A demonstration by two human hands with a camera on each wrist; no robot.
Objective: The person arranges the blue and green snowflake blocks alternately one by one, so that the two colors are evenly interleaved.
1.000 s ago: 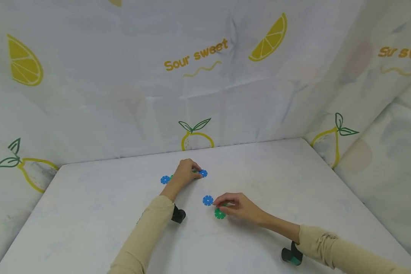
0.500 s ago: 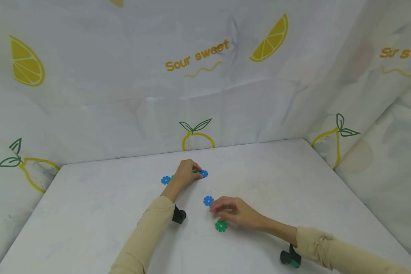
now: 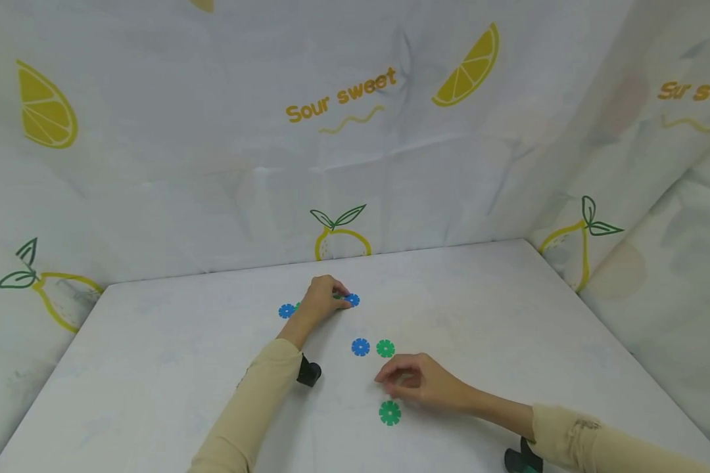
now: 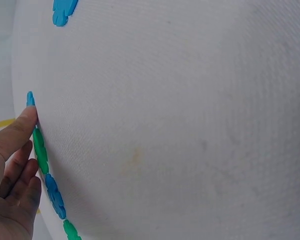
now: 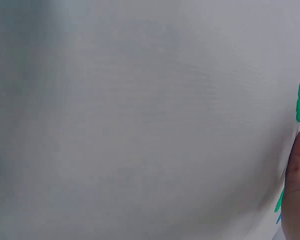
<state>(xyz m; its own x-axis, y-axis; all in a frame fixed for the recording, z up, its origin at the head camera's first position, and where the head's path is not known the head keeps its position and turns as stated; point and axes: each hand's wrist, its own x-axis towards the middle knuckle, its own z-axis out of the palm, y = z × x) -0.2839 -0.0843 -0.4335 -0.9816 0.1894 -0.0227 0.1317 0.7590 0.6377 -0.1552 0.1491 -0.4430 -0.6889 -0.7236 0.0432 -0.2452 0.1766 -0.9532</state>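
Note:
Several notched plastic snowflake discs lie flat on the white table. My left hand (image 3: 319, 299) pinches the blue snowflake disc (image 3: 354, 300) at the right end of a blue and green row, with the thumb and a finger at its edge. It covers the middle of that row; in the left wrist view a green disc (image 4: 40, 150) and a blue one (image 4: 55, 196) continue it. My right hand (image 3: 428, 381) holds nothing, its fingers loosely bent above the table. Just in front of its thumb is a green disc (image 3: 390, 413), slightly apart. Beyond its fingers lies another green disc (image 3: 386, 348).
A loose blue disc (image 3: 360, 347) lies left of the far green disc. The row's left end shows a blue disc (image 3: 286, 311). Black wrist mounts (image 3: 309, 372) hang under the sleeves. A lemon-printed cloth (image 3: 242, 164) walls the table's back and sides.
The near green disc has slid toward me, with my right hand drawing back alongside it. The far green disc, mostly covered by that hand before, is now uncovered. My left hand stays put.

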